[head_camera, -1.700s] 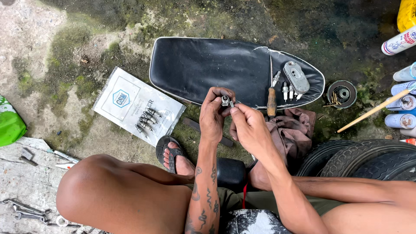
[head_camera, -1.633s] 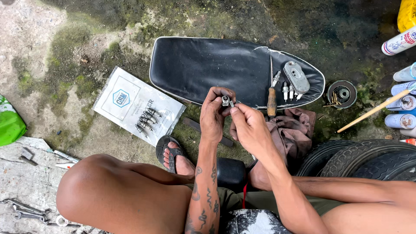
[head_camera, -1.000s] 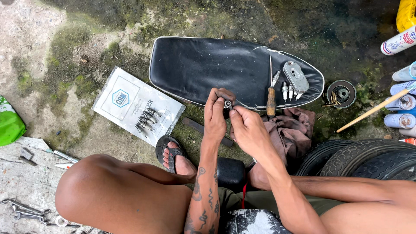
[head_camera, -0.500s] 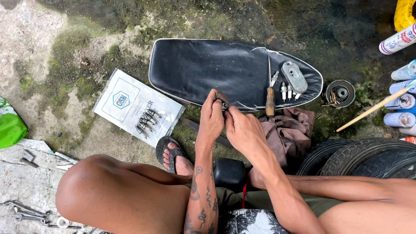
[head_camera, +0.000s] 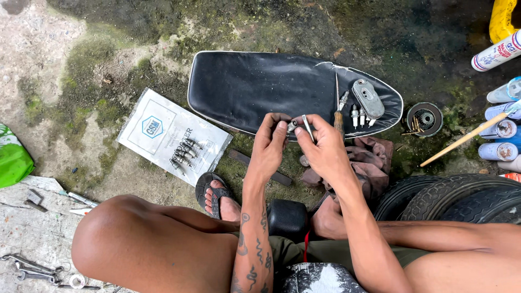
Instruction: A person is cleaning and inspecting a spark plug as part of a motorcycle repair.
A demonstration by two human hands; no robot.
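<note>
My left hand [head_camera: 269, 146] pinches a small metal part [head_camera: 292, 126] at its fingertips, just in front of a black motorcycle seat [head_camera: 255, 87] lying on the ground. My right hand [head_camera: 324, 147] holds a thin metal tool [head_camera: 307, 127] whose tip meets that small part. On the seat's right end rest a wooden-handled screwdriver [head_camera: 338, 111], a grey metal cover [head_camera: 368, 98] and a few spark plugs [head_camera: 359, 115]. Below my right hand lies a brown rag [head_camera: 371, 163].
A clear plastic bag with several bolts [head_camera: 173, 138] lies left of the seat. A round metal part [head_camera: 424, 118], a wooden stick [head_camera: 467, 139] and spray cans [head_camera: 500, 130] are at the right. Black tyres [head_camera: 445, 195] are near my right leg. Wrenches [head_camera: 32, 266] lie at bottom left.
Both hands have shifted slightly left and forward toward the seat's edge, still working together on the small part. The thin tool now shows in my right hand.
</note>
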